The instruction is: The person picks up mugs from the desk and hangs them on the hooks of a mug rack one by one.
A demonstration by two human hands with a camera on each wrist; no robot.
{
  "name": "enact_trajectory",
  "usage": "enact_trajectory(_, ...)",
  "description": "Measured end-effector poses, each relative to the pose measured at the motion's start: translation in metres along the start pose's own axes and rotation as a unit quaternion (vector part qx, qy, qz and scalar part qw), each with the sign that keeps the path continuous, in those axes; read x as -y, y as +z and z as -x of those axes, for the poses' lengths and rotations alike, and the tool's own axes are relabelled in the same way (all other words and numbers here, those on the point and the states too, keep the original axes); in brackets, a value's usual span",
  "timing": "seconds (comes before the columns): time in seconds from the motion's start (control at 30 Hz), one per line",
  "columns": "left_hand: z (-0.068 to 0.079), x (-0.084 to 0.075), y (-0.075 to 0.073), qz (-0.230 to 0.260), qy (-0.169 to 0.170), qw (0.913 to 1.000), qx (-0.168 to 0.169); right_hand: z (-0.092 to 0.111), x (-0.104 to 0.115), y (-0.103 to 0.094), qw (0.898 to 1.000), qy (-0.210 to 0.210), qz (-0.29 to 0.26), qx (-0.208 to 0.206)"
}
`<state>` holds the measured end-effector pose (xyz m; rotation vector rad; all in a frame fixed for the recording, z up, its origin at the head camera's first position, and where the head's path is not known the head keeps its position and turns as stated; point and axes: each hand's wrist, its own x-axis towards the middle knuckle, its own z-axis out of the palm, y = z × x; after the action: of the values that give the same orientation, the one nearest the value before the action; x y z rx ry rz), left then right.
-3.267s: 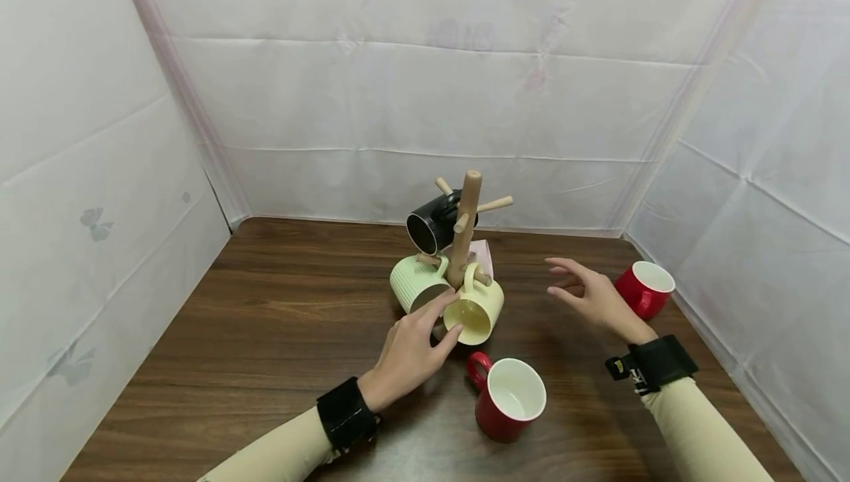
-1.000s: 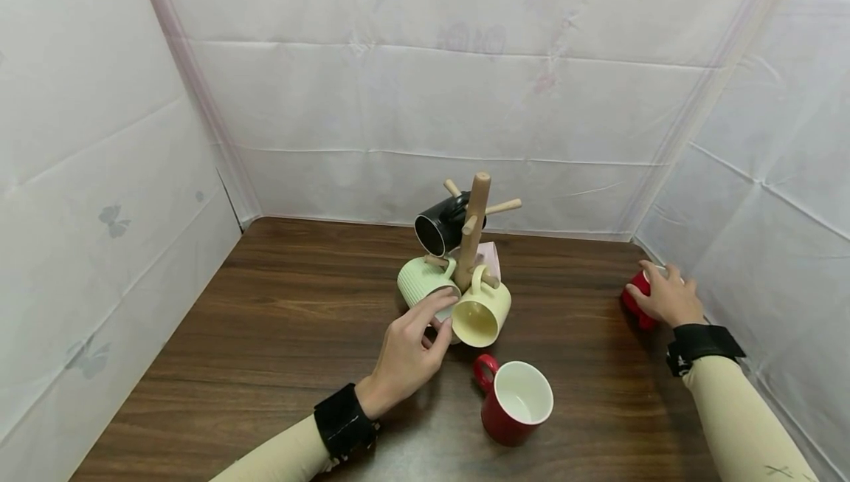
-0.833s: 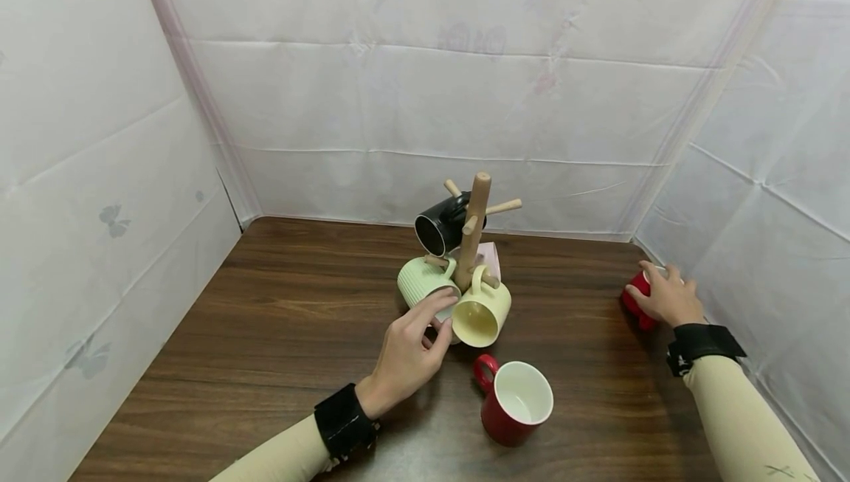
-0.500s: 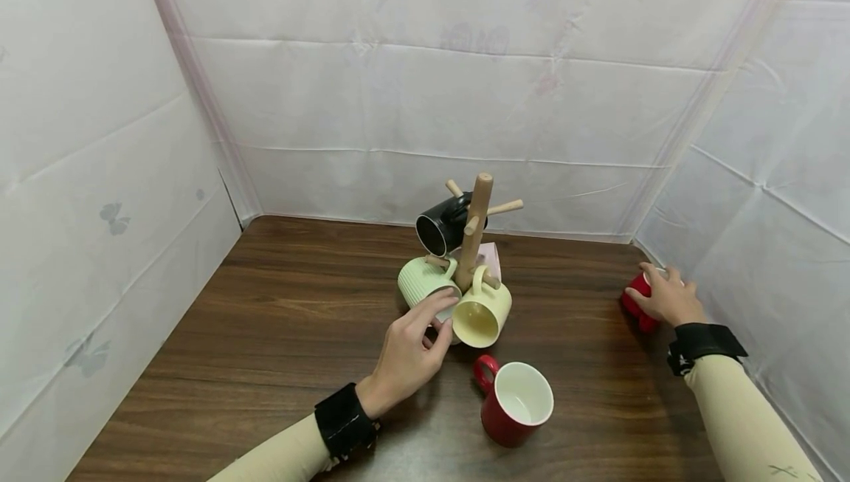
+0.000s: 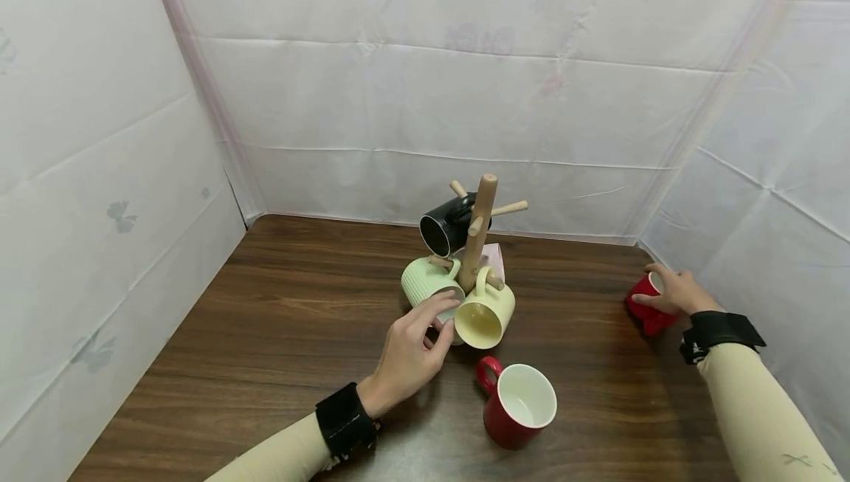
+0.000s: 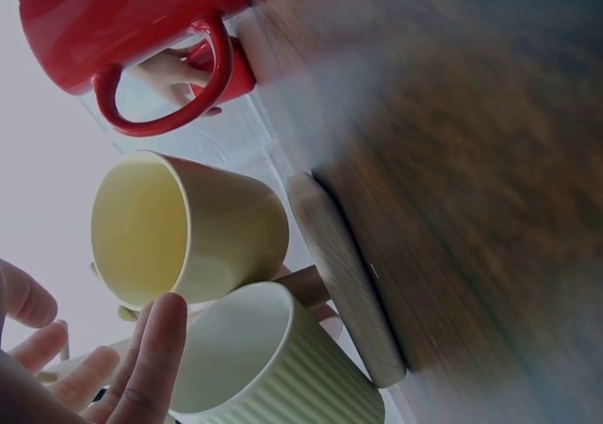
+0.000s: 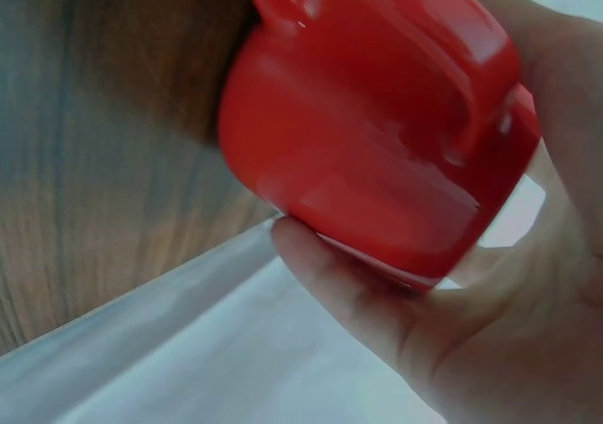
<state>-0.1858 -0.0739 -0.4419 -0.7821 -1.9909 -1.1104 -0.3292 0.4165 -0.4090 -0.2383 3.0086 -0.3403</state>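
Tilted now and lifting off the table (image 5: 279,334) at three o'clock, the far red mug (image 5: 643,310) sits clamped in the right hand (image 5: 677,291), while the left hand (image 5: 408,355), fingers loosely apart, touches the green mug (image 5: 428,283) on the wooden rack (image 5: 479,224).

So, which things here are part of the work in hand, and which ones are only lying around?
In hand:
- red mug, gripped by the right hand
- wooden mug tree
- green ribbed mug, touched by the left hand

Lying about:
- second red mug, standing on the table
- pink object behind the tree
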Motion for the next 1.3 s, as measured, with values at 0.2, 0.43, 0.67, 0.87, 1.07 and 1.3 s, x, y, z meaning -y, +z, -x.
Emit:
enact_trajectory(0.2,-0.0013,-0.0003,-0.0008,0.0,-0.002,1.0,0.002,-0.0011,-0.0007,-0.0074,1.0,-0.009,0.012,0.014)
enact_trajectory(0.43,-0.0009,-0.0006,-0.0012,-0.002,-0.003,1.0,-0.002,-0.0038,-0.0027,-0.0061,1.0,-0.005,0.01,0.016)
enact_trajectory(0.67,-0.0018,-0.0007,-0.0013,0.001,-0.002,1.0,-0.006,-0.0042,-0.005,-0.0057,1.0,-0.011,0.009,0.006)
enact_trajectory(0.87,-0.0032,-0.0007,-0.0011,0.001,-0.001,0.9999,-0.01,-0.0044,-0.0071,-0.0061,1.0,-0.016,0.013,-0.003)
enact_trajectory(1.07,-0.0038,-0.0011,-0.0017,0.003,0.004,0.9999,-0.013,-0.0037,-0.0071,-0.0059,0.999,-0.029,0.023,-0.015)
enact_trajectory(1.3,-0.0029,-0.0026,-0.0016,-0.001,0.002,0.9999,-0.012,-0.0015,-0.0092,-0.0033,0.998,-0.045,0.019,-0.028)
